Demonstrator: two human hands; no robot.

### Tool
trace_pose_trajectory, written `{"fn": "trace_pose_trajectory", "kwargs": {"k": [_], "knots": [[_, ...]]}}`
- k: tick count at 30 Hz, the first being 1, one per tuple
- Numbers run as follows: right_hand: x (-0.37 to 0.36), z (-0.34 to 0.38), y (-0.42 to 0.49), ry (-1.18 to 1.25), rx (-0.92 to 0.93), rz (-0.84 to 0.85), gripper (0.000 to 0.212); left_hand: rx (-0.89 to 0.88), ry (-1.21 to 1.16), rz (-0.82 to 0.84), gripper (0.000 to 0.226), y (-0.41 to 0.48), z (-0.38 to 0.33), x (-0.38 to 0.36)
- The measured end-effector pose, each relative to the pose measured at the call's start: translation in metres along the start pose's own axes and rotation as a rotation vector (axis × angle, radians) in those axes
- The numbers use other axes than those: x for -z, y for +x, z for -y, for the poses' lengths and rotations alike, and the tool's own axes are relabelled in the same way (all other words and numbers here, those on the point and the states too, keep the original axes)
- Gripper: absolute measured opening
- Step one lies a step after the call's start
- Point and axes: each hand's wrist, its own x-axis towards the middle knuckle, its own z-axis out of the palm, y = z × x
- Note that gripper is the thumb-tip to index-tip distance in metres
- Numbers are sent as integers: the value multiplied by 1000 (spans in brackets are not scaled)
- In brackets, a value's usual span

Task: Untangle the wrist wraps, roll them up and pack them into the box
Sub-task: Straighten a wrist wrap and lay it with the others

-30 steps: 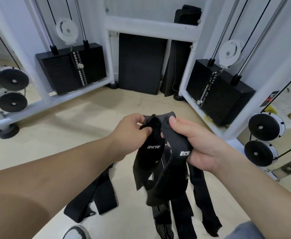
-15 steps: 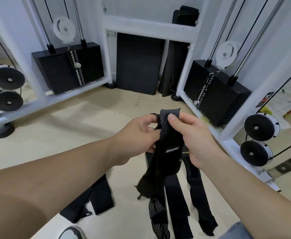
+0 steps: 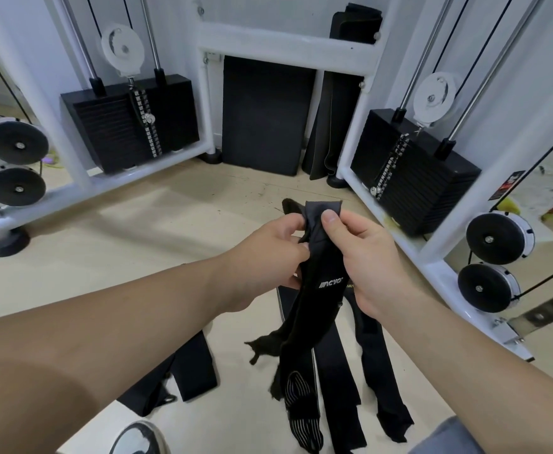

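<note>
A white cable machine (image 3: pixel 285 44) with two black weight stacks (image 3: pixel 111 126) fills the back of the view, and a pale floor (image 3: pixel 137 244) spreads in front of it. Several loose black wraps (image 3: pixel 373 355) lie on that floor below the hands: long strips side by side, and another folded piece off to the left. One wrist wrap (image 3: pixel 321 273) is lifted above them and hangs from its top end. It has a striped section near the bottom and a frayed tail sticking out sideways. The left hand (image 3: pixel 265 257) pinches the top edge from its side. The right hand (image 3: pixel 366 260) grips the same end, with its thumb (image 3: pixel 329 221) pressed on the fabric. No box is in view.

The step in hand looks like the last of freeing this one wrap. The next move is probably rolling. That calls for starting at the held end and turning it tightly, so the hanging length feeds up without snagging the strips below.
</note>
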Motion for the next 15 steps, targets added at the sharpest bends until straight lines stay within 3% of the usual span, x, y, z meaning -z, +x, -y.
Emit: {"fn": "trace_pose_trajectory", "kwargs": {"k": [6, 11, 15], "knots": [[0, -2, 0, -94, 59, 1, 22, 33, -45, -17, 41, -2, 0, 2], [-2, -5, 1, -108, 60, 14, 20, 2, 35, -31, 28, -1, 7, 1], [0, -2, 7, -25, -76, 20, 24, -5, 99, 70, 49, -4, 11, 5]]}}
